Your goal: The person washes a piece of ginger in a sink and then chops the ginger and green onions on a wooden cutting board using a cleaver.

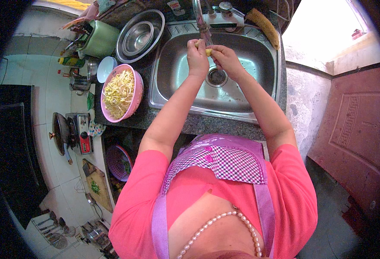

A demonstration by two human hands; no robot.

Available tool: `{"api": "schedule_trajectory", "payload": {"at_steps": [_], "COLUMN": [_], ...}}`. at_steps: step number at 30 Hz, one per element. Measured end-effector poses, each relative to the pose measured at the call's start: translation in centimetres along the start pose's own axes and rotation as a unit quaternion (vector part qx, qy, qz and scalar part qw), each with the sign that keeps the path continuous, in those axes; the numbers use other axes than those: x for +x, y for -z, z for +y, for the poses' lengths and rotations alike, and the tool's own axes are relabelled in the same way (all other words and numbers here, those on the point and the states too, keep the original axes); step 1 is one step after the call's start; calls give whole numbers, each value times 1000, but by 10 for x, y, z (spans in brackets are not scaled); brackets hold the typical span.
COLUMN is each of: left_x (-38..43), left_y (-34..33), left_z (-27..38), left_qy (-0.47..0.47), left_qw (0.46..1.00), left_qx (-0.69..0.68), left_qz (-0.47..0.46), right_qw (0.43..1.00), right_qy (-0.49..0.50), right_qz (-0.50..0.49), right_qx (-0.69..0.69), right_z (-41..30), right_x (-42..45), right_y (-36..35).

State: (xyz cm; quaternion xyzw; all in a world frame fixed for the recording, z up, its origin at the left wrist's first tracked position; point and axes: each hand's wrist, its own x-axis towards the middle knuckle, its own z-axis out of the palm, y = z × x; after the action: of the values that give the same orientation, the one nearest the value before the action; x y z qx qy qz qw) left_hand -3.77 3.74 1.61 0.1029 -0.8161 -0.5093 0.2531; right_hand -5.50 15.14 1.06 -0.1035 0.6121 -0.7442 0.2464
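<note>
Above the sink basin [180,68], my left hand [197,63] grips a small pale yellow piece of food [208,51], possibly peeled ginger. Part of it, or a second bit, shows at the top of that hand. The fingertips of my right hand [225,59] pinch the near end of the yellow piece. Both hands are just below the tap spout [203,27], and water runs down beside them. The drain strainer [217,77] lies below my right hand. My fingers hide most of the piece.
A pink colander [137,97] of bean sprouts [118,94] stands left of the sink, near light blue bowls [106,69] and nested steel basins [159,26]. A loofah [265,27] lies on the right rear rim. Further left are a wok [59,134] and cutting board [101,191] with chopped greens.
</note>
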Motion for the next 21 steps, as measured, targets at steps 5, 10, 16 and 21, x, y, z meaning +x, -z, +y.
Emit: {"api": "schedule_trajectory", "payload": {"at_steps": [5,10,16,21], "left_x": [1,2,2,7], "left_y": [3,5,7,30], "left_z": [12,-13,-6,-10], "left_qy": [250,125,156,328], "left_qw": [949,984,960,796], "left_qx": [-190,-123,-225,-467], "left_qz": [-11,-24,-63,-202], "right_qw": [995,988,979,997], "right_qy": [7,-31,-56,0], "right_qz": [-44,-68,-90,-73], "right_qx": [89,134,177,39], "right_z": [7,-2,4,15], "right_x": [-2,-5,0,5], "right_y": [6,3,11,19]}}
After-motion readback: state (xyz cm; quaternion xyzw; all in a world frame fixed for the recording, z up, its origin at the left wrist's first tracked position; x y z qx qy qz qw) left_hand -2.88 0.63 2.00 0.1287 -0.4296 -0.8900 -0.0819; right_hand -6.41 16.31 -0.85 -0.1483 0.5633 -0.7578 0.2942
